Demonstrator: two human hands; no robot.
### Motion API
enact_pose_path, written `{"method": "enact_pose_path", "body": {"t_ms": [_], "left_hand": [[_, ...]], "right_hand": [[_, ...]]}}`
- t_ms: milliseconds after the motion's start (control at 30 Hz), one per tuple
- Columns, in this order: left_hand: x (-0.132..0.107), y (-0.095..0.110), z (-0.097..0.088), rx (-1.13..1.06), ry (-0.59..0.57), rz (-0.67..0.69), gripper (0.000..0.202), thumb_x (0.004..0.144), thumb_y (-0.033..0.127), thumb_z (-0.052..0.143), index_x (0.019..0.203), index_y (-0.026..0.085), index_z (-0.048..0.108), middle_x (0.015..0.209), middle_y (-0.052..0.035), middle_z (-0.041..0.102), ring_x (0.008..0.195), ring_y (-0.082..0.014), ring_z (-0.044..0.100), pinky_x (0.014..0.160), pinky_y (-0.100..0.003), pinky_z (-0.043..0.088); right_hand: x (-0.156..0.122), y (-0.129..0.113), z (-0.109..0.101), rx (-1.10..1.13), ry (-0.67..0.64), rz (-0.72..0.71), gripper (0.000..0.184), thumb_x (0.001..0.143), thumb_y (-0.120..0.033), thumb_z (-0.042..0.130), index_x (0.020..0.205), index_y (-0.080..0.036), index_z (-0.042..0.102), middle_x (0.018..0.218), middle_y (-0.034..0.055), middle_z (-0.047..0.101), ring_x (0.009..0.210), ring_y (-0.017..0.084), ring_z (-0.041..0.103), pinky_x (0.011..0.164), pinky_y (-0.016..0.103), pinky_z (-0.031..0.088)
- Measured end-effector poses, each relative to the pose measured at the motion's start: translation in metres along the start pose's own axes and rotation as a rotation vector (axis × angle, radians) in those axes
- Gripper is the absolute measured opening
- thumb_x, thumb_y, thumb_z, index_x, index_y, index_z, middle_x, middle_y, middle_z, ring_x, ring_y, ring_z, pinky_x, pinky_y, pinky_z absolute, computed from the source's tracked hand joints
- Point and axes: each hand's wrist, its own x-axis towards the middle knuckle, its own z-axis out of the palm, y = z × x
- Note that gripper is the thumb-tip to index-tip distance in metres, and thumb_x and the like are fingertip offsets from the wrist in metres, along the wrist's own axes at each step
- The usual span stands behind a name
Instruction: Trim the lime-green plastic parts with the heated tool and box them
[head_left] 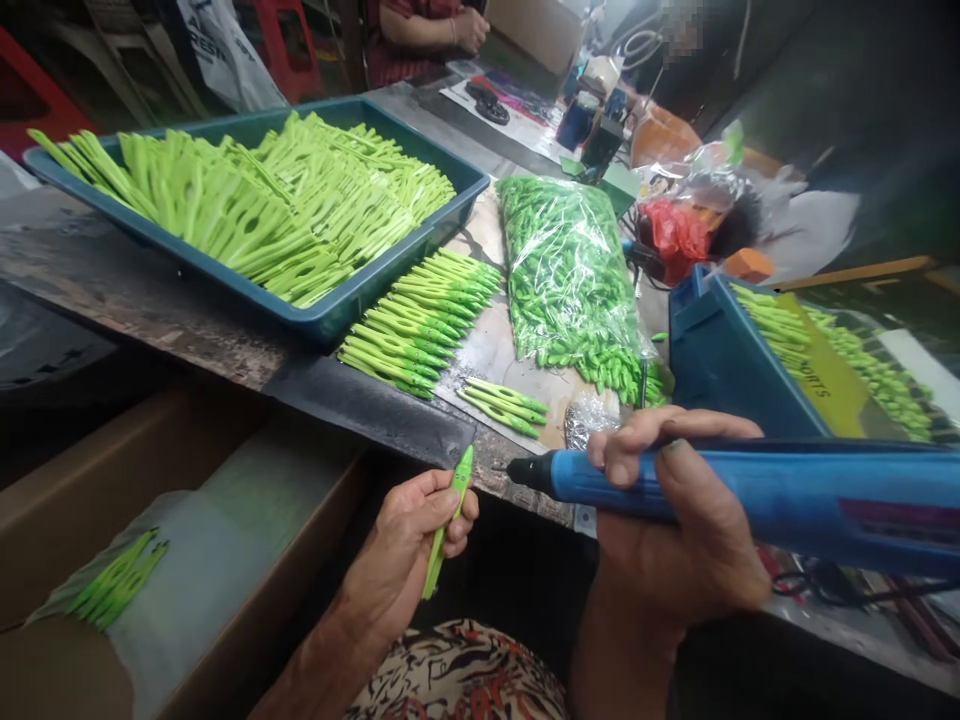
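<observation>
Between the thumb and fingers of my left hand [420, 520] is a slim green plastic piece [463, 470], its pointed tip upward. My right hand [675, 530] is wrapped around a blue electric screwdriver [660, 483]; its black nose and thin bit point left, a little apart from the green piece. Just beyond my hands, a few similar green pieces [504, 403] lie on the table, with a neat row of more green pieces [420, 325] behind them. A clear bag of small green parts [570, 270] lies open toward me.
A dark blue tray [300, 318] piled with light green parts stands at left. At right is a blue bin [720, 360] holding green parts. An open cardboard box [255, 590] with a plastic liner sits lower left. Another person's hand [471, 30] shows across the table.
</observation>
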Motion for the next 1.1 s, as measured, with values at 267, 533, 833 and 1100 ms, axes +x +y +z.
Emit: {"method": "enact_pose_path", "body": {"t_ms": [267,533,833,1100], "left_hand": [[-0.001,0.003,-0.013,0.040,0.122,0.052,0.013,0.072,0.018,0.063,0.070,0.009,0.054,0.067,-0.0009,0.053,0.052,-0.0044,0.038,0.047,-0.017,0.029],[0.006,0.008,-0.014,0.086,0.181,0.081,0.016,0.067,0.021,0.065,0.067,0.010,0.053,0.063,-0.0014,0.056,0.051,-0.0053,0.042,0.045,-0.017,0.028],[0.009,0.008,-0.012,0.175,0.199,0.115,0.021,0.065,0.025,0.065,0.065,0.012,0.049,0.061,-0.0027,0.058,0.050,-0.0060,0.044,0.042,-0.017,0.027],[0.010,0.006,-0.011,0.224,0.217,0.111,0.027,0.068,0.033,0.064,0.067,0.014,0.045,0.060,-0.0011,0.057,0.045,-0.0046,0.040,0.037,-0.014,0.020]], "right_hand": [[-0.003,0.002,0.006,0.022,-0.040,0.020,0.013,0.071,-0.009,0.055,0.082,-0.016,0.054,0.070,0.0007,0.059,0.049,0.010,0.048,0.053,0.029,0.040],[-0.007,0.007,0.014,0.030,-0.101,0.053,0.011,0.073,-0.011,0.059,0.083,-0.016,0.055,0.070,0.0004,0.059,0.050,0.010,0.049,0.054,0.028,0.040],[-0.004,0.019,0.028,-0.002,-0.147,0.096,0.009,0.073,-0.013,0.062,0.080,-0.017,0.058,0.067,-0.0014,0.057,0.050,0.010,0.048,0.054,0.027,0.040],[-0.003,0.025,0.035,-0.036,-0.156,0.125,0.009,0.073,-0.017,0.066,0.078,-0.017,0.058,0.064,-0.0028,0.055,0.049,0.009,0.050,0.052,0.025,0.042]]}}
